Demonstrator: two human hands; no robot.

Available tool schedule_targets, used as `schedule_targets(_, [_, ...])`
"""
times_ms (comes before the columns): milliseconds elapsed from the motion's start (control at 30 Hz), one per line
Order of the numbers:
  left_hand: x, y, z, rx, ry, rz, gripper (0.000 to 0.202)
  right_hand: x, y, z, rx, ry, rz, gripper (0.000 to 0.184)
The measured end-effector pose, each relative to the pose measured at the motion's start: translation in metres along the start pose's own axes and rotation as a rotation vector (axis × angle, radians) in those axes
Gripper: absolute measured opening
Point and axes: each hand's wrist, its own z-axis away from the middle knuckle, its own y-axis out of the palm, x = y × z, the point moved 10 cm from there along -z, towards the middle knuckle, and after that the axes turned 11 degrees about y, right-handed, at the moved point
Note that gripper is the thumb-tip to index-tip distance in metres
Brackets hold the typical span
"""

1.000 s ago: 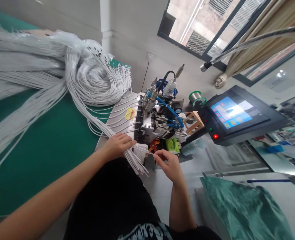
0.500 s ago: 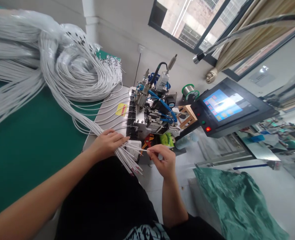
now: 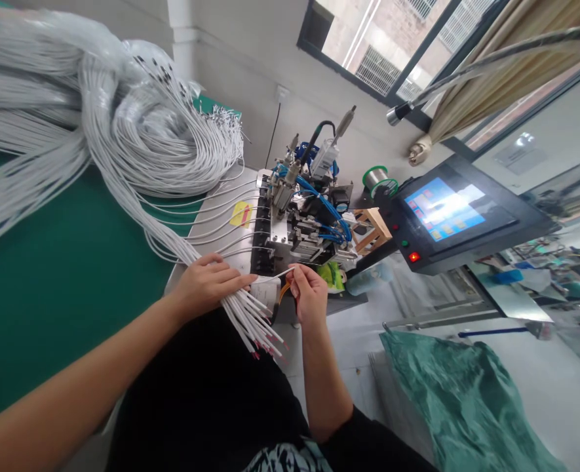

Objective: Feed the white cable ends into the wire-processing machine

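Observation:
A bundle of white cables [image 3: 250, 318] lies under my left hand [image 3: 211, 285], whose fingers are closed over it. The loose ends, some with reddish tips, fan out toward my lap. Between the thumb and fingers of my right hand [image 3: 308, 288] is the end of one white cable [image 3: 283, 273], drawn apart from the bundle near the front of the machine [image 3: 309, 210]. Several other cables run side by side into a black slotted rail [image 3: 263, 229] along the machine's left side.
Large coils of cable [image 3: 172, 144] cover the back of the green table [image 3: 73, 282]. A control screen [image 3: 447, 206] on an arm stands to the right, beside a wire spool [image 3: 379, 180]. Green sheeting [image 3: 466, 393] drapes at lower right. Orange-handled tool [image 3: 284, 288] lies behind my right hand.
My right hand has moved up and slightly left, lifting its cable end from beside the bundle's tips toward the machine's rail. My left hand stays on the bundle.

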Motion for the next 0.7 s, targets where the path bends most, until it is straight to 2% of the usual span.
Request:
schedule_targets(133, [0.004,0.005,0.001,-0.004,-0.047,-0.046,0.020,-0.009,0.004,-0.005,0.026,0.037,0.005,0.034])
schedule_targets(300, [0.011,0.015,0.001,0.056,-0.118,-0.119,0.016,-0.016,0.014,-0.008,0.079,0.092,-0.009,0.031])
schedule_targets(467, [0.014,0.011,0.001,0.045,-0.181,-0.138,0.019,-0.022,0.023,-0.012,0.206,0.210,-0.039,0.030])
schedule_targets(567, [0.013,0.011,0.001,0.054,-0.191,-0.132,0.018,-0.022,0.021,-0.015,0.215,0.210,0.100,0.029])
schedule_targets(700, [0.013,0.012,0.003,0.061,-0.195,-0.146,0.021,-0.007,0.010,-0.017,0.060,-0.006,0.484,0.024])
